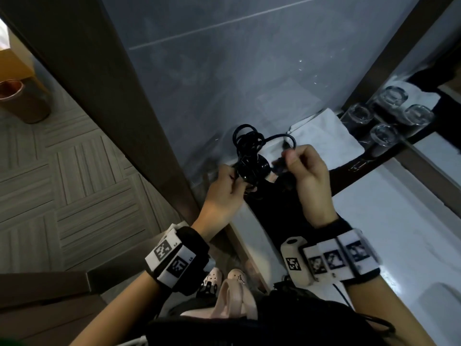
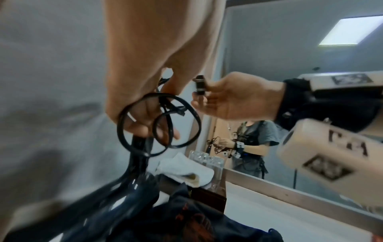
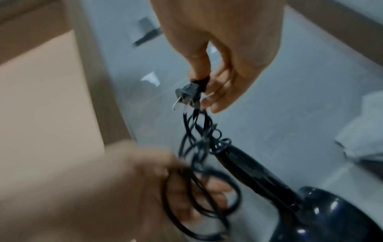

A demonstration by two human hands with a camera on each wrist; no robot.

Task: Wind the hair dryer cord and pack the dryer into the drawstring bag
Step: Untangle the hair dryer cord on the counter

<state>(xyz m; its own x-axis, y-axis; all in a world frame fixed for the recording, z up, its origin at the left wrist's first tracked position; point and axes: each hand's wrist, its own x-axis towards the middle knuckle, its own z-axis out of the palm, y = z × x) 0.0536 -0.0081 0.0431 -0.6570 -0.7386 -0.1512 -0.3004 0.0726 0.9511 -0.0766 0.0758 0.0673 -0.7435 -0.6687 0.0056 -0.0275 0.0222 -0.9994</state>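
My left hand (image 1: 228, 182) grips the coiled black cord (image 1: 247, 138) together with the black hair dryer (image 1: 252, 168), held above the counter. In the right wrist view the dryer's handle (image 3: 254, 170) slants down to its glossy body, and cord loops (image 3: 199, 188) hang round my left fingers (image 3: 209, 190). My right hand (image 1: 300, 159) pinches the plug (image 3: 189, 95) at the cord's end, prongs pointing left, close to the left hand. The plug (image 2: 200, 85) also shows in the left wrist view. The dark drawstring bag (image 1: 274, 216) lies flat on the counter under both hands.
A folded white towel (image 1: 326, 136) lies behind the hands, with several upturned glasses (image 1: 384, 116) beside it against the mirror frame (image 1: 374, 71). White counter (image 1: 399, 221) stretches right. A grey tiled wall and a brown door frame (image 1: 112, 96) stand left; a copper bin (image 1: 20, 101) is on the floor.
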